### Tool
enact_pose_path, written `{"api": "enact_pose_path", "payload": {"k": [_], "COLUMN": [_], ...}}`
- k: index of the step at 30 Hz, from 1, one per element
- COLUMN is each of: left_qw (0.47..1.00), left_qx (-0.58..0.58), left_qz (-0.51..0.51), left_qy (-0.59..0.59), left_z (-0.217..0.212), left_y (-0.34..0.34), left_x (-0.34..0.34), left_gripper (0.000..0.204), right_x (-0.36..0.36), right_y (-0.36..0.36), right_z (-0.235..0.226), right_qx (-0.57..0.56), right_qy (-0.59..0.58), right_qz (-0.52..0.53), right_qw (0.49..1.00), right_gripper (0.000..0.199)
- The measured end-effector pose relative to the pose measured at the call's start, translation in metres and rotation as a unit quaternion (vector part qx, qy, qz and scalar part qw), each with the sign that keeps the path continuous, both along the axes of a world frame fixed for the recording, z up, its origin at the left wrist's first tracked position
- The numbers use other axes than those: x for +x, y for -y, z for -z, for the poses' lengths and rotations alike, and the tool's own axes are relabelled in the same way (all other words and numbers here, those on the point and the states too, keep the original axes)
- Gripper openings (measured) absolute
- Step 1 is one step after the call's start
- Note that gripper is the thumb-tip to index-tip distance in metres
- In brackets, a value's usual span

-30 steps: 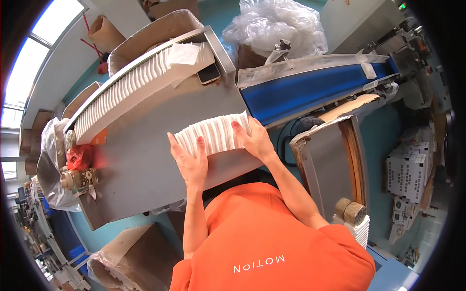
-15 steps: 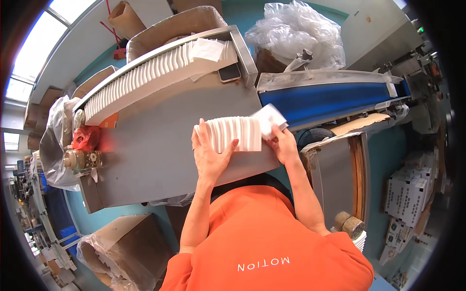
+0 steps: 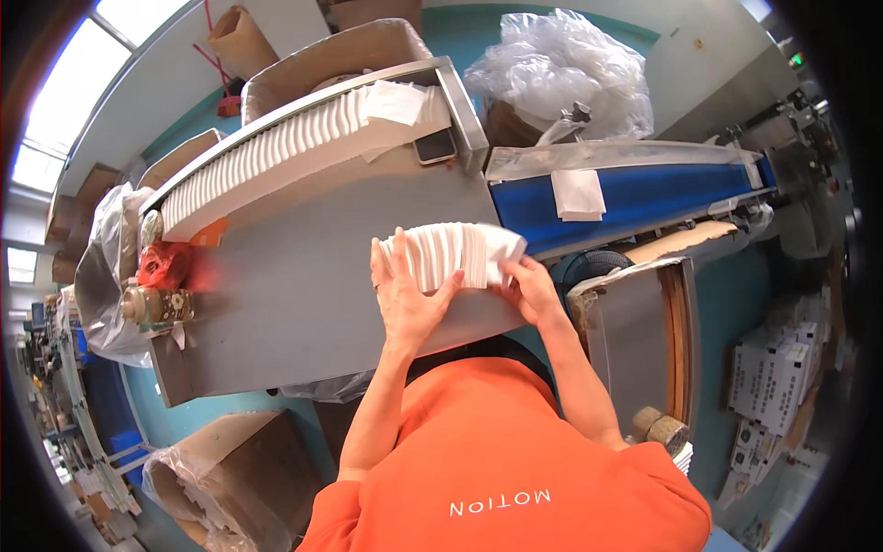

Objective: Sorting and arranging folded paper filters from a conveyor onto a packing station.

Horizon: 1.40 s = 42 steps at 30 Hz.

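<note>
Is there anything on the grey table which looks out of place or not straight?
Slightly, yes. A loose white sheet lies askew over the right end of the long white row, whose pieces otherwise stand in line. The phone beside that end also seems odd among the white pieces.

We log the left forearm (image 3: 375, 405), bare, angled up and slightly right; left grip (image 3: 411, 308) spread, its fingers (image 3: 400, 258) pointing up and away, thumb (image 3: 449, 287) splayed out to the right. Right forearm (image 3: 581, 382), also bare, slants up-left; we see the right grip (image 3: 535, 293) turned inward, fingers bent, tips blurred. Grips near each other, not touching.
</note>
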State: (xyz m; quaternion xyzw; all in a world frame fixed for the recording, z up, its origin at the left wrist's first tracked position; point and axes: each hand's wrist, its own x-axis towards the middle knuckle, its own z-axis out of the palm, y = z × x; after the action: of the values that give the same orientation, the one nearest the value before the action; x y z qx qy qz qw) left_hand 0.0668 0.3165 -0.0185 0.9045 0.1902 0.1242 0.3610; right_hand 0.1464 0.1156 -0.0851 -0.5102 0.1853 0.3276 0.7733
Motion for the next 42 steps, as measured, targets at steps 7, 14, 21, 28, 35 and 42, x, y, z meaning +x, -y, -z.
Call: {"api": "enact_pose_path", "payload": {"k": [7, 14, 21, 28, 35, 42], "left_qw": [0.999, 0.999, 0.996, 0.999, 0.989, 0.996], "left_qx": [-0.019, 0.051, -0.030, 0.009, -0.138, -0.065], "left_qz": [0.039, 0.006, 0.051, 0.012, 0.021, 0.002], "left_qy": [0.016, 0.000, 0.062, 0.035, 0.052, 0.059], "left_z": [0.003, 0.004, 0.012, 0.009, 0.009, 0.012], "left_y": [0.016, 0.015, 0.025, 0.021, 0.028, 0.026], "left_x": [0.007, 0.006, 0.010, 0.007, 0.009, 0.005], "left_gripper": [0.096, 0.088, 0.076, 0.085, 0.082, 0.083], "right_x": [-0.006, -0.003, -0.004, 0.000, 0.001, -0.002], "right_y": [-0.044, -0.002, -0.042, -0.003, -0.037, -0.012], "right_z": [-0.021, -0.005, -0.026, -0.013, -0.026, -0.021], "right_qx": [-0.215, -0.017, -0.200, -0.055, -0.187, 0.017], "right_qy": [0.222, 0.012, 0.239, 0.026, 0.201, -0.023], "right_qz": [-0.091, -0.042, -0.086, -0.153, -0.073, -0.142], "right_qw": [0.947, 0.999, 0.946, 0.986, 0.959, 0.989], "right_gripper": [0.051, 0.032, 0.057, 0.033, 0.050, 0.038]}}
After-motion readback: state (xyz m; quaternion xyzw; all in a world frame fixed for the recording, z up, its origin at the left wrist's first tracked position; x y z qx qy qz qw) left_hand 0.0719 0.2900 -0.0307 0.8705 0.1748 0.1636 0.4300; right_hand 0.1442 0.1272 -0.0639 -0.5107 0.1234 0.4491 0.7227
